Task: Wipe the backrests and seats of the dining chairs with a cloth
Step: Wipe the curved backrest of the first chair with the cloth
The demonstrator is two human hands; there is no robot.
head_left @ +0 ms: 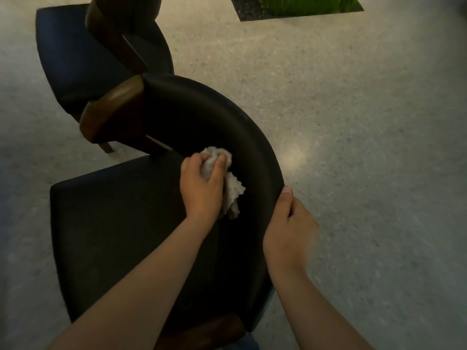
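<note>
A dining chair stands below me, with a curved black padded backrest (227,127) and a black seat (113,223). My left hand (202,188) grips a crumpled pale cloth (231,190) and presses it against the inner face of the backrest, low down near the seat. My right hand (290,228) holds the outer right edge of the backrest, thumb on its top rim and fingers hidden behind it. Brown wooden armrest ends (111,109) join the backrest at the left.
A second chair (83,59) of the same kind, dark seat and wooden arm, stands directly behind, its back touching or nearly touching the first. Speckled light floor (353,122) surrounds both. A dark-edged patch of green (303,6) lies at the top right.
</note>
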